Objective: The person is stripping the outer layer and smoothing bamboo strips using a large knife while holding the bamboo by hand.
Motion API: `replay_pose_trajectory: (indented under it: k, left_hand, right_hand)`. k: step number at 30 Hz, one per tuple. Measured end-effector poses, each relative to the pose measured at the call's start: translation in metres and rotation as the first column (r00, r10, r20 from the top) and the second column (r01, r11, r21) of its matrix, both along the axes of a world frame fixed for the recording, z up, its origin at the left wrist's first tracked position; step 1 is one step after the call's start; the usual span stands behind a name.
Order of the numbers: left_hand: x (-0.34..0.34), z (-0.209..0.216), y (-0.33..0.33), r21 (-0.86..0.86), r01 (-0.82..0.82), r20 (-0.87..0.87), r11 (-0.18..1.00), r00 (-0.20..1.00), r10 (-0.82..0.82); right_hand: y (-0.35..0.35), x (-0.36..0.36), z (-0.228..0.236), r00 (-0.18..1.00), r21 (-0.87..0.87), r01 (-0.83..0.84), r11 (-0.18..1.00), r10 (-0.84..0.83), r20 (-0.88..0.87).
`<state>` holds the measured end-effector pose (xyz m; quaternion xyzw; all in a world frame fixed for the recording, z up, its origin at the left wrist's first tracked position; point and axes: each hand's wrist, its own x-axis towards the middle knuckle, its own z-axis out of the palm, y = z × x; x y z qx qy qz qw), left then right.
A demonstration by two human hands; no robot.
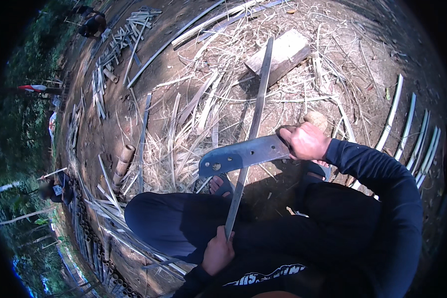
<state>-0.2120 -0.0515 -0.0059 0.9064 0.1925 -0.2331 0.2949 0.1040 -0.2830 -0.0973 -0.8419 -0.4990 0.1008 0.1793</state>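
Brown earth ground (118,119), littered with pale shredded shavings (156,171), forms the work area. The left hand (218,253) has its fingers closed on the lower end of a long, narrow grey-brown strip (259,107), which extends upward past a pale rectangular wooden block (288,49). The right hand (305,141) grips a broad, dark, perforated metal blade (243,155) crossing over the strip.

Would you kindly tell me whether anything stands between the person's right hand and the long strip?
Only the broad metal blade, gripped in the right hand: it crosses over the strip, hiding part of it. Nothing else visible stands between; the left hand holds the strip's near end.
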Motion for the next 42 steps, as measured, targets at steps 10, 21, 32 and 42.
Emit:
replay_pose_trajectory:
  k: [10, 21, 32, 42]
  left_hand:
    - [0.002, 0.0, 0.006, -0.066, -0.004, -0.032, 0.998, 0.999, 0.002]
    - [-0.006, 0.003, 0.014, -0.16, -0.001, -0.05, 0.987, 0.999, -0.007]
    - [-0.007, 0.009, 0.017, -0.15, -0.017, -0.077, 0.989, 0.997, 0.005]
    - [-0.01, 0.017, 0.019, -0.341, -0.102, -0.12, 0.935, 0.991, 0.064]
  right_hand:
    - [-0.025, 0.094, -0.021, 0.885, -0.041, 0.454, 0.89, -0.456, -0.09]
    - [-0.024, 0.149, -0.031, 0.77, -0.129, 0.619, 0.775, -0.631, -0.099]
    - [-0.035, 0.206, -0.048, 0.748, -0.095, 0.663, 0.743, -0.661, 0.049]
    - [0.0, 0.116, -0.034, 0.903, -0.044, 0.419, 0.907, -0.421, -0.085]
